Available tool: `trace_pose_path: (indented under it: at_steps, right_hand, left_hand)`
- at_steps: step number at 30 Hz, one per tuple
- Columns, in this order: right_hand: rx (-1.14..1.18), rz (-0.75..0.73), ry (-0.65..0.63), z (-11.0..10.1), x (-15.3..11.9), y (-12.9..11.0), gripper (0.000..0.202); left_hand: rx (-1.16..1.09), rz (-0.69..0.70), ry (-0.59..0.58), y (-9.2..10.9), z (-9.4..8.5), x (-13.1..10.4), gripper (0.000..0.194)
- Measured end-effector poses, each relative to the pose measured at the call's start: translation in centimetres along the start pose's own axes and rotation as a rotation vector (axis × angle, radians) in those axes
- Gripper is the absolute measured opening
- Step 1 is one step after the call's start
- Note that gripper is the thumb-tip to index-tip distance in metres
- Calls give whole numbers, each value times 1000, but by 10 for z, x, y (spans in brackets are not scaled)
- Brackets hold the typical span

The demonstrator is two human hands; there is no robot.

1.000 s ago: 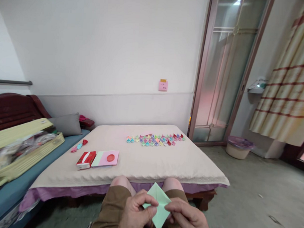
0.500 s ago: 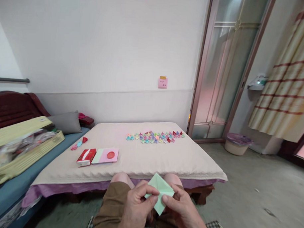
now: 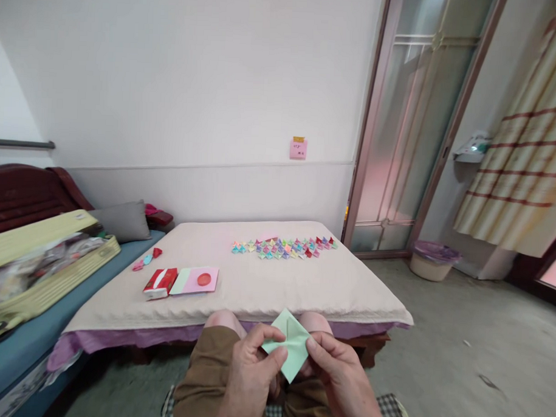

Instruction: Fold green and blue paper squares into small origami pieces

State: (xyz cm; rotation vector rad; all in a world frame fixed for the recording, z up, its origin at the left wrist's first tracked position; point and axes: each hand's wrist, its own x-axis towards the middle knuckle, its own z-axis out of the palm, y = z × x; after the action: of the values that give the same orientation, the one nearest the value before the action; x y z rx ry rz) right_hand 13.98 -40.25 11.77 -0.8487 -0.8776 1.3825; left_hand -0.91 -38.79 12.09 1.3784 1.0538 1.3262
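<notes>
A light green sheet of folding paper (image 3: 292, 338) is held up between my hands above my lap, turned so a corner points up, with crease lines across it. My left hand (image 3: 254, 366) pinches its left corner between thumb and fingers. At the right corner, my right hand (image 3: 336, 365) grips the paper the same way, thumb in front. Beyond them on the covered table (image 3: 247, 292), several small folded paper pieces (image 3: 285, 250) in many colours stand in rows.
On the table's left lie a red tissue pack (image 3: 160, 283), a stack of coloured paper (image 3: 184, 280) with a red round lid (image 3: 204, 279), and small pink, blue and red items (image 3: 147, 260). An open yellow case (image 3: 89, 259) rests on the bed at left. A bin (image 3: 431, 268) stands on the floor at right.
My right thumb has shifted outward from the paper's middle to its right corner. The paper sits slightly higher and further left in view. The left hand keeps its pinch.
</notes>
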Motion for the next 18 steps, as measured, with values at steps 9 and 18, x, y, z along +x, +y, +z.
trace_pose_path:
  at_steps: [9,18]
  right_hand:
    - [49,158,-148,8,0,-2,23]
    - [-38,79,-92,13,-5,-1,21]
  left_hand:
    - [-285,6,-80,-6,6,-4,57]
    - [-302,-65,-88,0,-1,-10,51]
